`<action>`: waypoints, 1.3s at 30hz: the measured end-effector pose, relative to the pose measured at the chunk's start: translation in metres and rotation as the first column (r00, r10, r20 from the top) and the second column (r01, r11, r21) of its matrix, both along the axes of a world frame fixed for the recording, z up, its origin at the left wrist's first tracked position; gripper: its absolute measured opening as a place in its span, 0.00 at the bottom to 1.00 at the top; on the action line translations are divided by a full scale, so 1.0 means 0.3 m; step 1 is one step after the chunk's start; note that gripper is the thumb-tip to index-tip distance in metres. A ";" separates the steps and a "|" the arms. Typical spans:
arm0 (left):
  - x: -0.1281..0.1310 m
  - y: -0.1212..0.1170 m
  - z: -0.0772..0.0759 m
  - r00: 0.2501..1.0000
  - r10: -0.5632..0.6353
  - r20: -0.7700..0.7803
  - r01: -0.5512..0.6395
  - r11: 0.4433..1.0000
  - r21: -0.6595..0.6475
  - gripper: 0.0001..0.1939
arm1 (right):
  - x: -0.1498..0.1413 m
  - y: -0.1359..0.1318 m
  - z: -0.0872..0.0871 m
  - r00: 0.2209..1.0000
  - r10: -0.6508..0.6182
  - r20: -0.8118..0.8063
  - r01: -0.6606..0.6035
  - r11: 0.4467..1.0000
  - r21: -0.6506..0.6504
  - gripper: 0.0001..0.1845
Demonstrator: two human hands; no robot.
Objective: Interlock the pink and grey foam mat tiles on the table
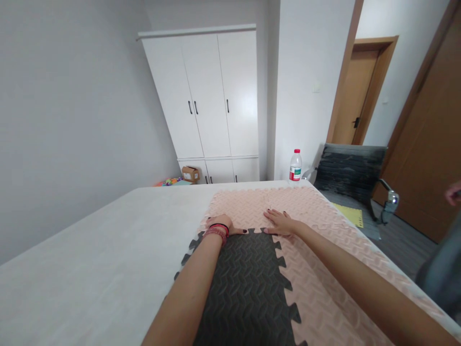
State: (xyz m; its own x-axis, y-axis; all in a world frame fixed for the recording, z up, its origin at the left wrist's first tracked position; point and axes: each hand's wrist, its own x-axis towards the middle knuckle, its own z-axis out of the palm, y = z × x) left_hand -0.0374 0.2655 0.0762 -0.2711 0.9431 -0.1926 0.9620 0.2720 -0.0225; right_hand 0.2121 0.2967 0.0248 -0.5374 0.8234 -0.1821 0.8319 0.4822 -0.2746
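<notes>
A black foam puzzle mat [248, 278] with interlocking teeth lies on the white table in front of me. Pale pink foam mats [237, 204] lie beyond its far edge and along its right side. My left hand [222, 224], with red and black bands on the wrist, presses on the far seam; its thumb is stretched right along the joint, and its other fingers are mostly hidden. My right hand [280, 222] lies flat with fingers spread on the pink mat, its thumb at the black mat's far right corner. Teeth along the black mat's right side overlap the pink mat.
The white table [90, 240] extends to the left. A bottle with a red cap [295, 166] stands at the far right corner. Beyond are a dark office chair [351, 173], a cardboard box [190, 173] and white cabinets [205, 96]. Another person's hand [453, 193] shows at the right edge.
</notes>
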 end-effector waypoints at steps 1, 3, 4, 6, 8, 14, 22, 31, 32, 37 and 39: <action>0.002 0.002 -0.001 1.000 0.000 0.000 0.000 1.000 -0.004 0.54 | -0.005 -0.002 0.000 1.000 -0.005 0.003 0.005 1.000 -0.001 0.52; 0.004 0.007 -0.005 1.000 0.001 -0.004 -0.001 1.000 -0.011 0.54 | -0.021 -0.007 -0.004 1.000 -0.029 0.008 0.029 1.000 0.006 0.51; 0.004 0.009 -0.008 1.000 0.001 -0.007 -0.001 1.000 -0.014 0.54 | -0.031 -0.010 -0.008 0.999 -0.047 0.010 0.047 0.999 0.013 0.50; 0.003 0.013 -0.015 1.000 0.001 -0.015 -0.001 1.000 -0.017 0.55 | -0.054 -0.012 -0.014 0.996 -0.089 0.016 0.088 0.996 0.030 0.51; 0.000 0.016 -0.021 1.000 0.001 -0.022 -0.002 1.000 -0.016 0.55 | -0.078 -0.010 -0.017 0.992 -0.122 0.023 0.121 0.991 0.048 0.52; -0.005 0.008 -0.015 1.000 0.005 -0.022 -0.005 1.000 0.014 0.56 | -0.144 -0.040 0.004 0.983 -0.183 0.005 0.179 0.966 0.187 0.46; -0.060 -0.014 -0.039 0.994 -0.102 0.034 0.098 0.990 0.100 0.55 | 0.063 -0.167 -0.036 0.972 -0.188 -0.139 0.227 0.901 0.369 0.31; -0.303 0.057 -0.043 0.980 -0.101 0.174 0.066 0.978 0.198 0.22 | 0.785 -0.138 -0.057 0.731 -0.610 -0.307 0.681 0.684 0.262 0.26; -0.320 0.061 -0.049 0.981 -0.075 0.181 0.034 0.975 0.219 0.20 | 0.814 -0.122 -0.071 0.715 -0.622 -0.318 0.696 0.673 0.250 0.25; -0.352 0.102 -0.095 0.974 0.005 0.228 -0.062 0.968 0.243 0.18 | 0.816 -0.021 -0.153 0.691 -0.632 -0.350 0.713 0.674 0.193 0.28; -0.359 0.125 -0.110 0.972 0.007 0.236 -0.067 0.967 0.246 0.18 | 0.803 0.011 -0.183 0.689 -0.627 -0.363 0.713 0.676 0.185 0.28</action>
